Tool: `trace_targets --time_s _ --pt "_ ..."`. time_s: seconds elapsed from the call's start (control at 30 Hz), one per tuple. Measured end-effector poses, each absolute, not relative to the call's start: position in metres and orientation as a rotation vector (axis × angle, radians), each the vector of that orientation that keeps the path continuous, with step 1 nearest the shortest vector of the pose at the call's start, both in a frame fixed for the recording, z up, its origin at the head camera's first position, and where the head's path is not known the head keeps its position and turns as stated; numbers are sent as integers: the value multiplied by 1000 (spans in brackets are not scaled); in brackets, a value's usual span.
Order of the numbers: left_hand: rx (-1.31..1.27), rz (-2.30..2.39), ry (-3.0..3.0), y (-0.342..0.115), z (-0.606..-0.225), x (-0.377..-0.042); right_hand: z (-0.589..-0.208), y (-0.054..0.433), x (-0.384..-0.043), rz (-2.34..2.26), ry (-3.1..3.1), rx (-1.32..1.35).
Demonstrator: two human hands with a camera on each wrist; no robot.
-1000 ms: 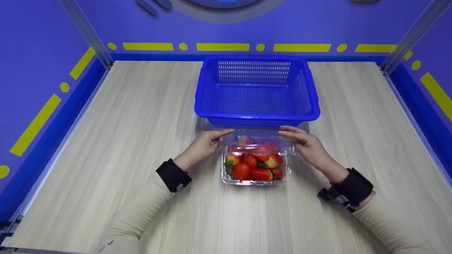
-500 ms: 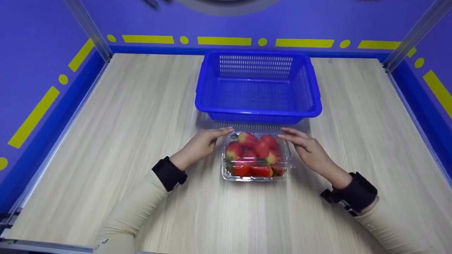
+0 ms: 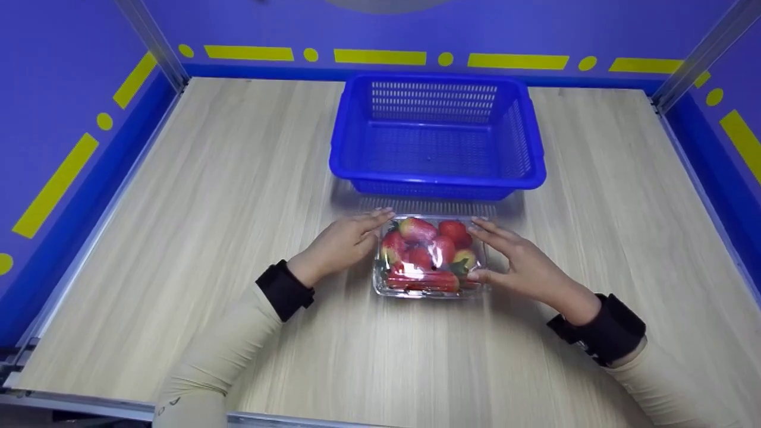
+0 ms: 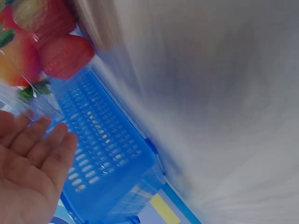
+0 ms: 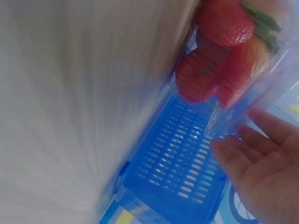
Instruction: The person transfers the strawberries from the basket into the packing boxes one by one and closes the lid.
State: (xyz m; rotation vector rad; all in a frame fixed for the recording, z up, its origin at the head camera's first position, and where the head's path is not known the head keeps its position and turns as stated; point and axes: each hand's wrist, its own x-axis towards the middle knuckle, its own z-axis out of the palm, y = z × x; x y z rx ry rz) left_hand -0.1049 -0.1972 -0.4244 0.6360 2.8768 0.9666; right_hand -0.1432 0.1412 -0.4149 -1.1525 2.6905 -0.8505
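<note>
A clear plastic clamshell box [image 3: 428,290] filled with red strawberries [image 3: 443,249] sits on the table, its lid lowered over the fruit. At its far left corner is my left hand [image 3: 342,245], fingers straight, their tips touching the lid's edge. My right hand [image 3: 529,264] lies along the right side, with straight fingers near the far right corner and the thumb at the front right of the lid. Both wrist views show the left palm [image 4: 32,172] and the right palm [image 5: 266,172] facing the box. Whether the lid is fully latched cannot be seen.
Just behind the box stands a blue perforated plastic basket [image 3: 437,178] with nothing in it. The pale wooden table [image 3: 238,178] is bounded by blue panels with yellow marks [image 3: 380,57] at the back and sides. A metal edge [image 3: 261,421] runs along the front.
The clear lid has swung down toward the front and now covers the strawberries. My right thumb has moved onto the lid's front right. The camera view has tilted slightly downward.
</note>
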Motion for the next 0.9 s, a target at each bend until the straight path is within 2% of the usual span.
trace_targets --time_s 0.47,0.6,0.9 --pt "630 894 2835 -196 -429 -96 -414 141 -139 -812 2659 -1117" --pt "485 1021 2769 -193 -426 -88 -413 139 -139 -806 2660 -1105" --pt "-24 1543 2319 -192 -437 -48 -411 140 -138 -787 2679 -1127"
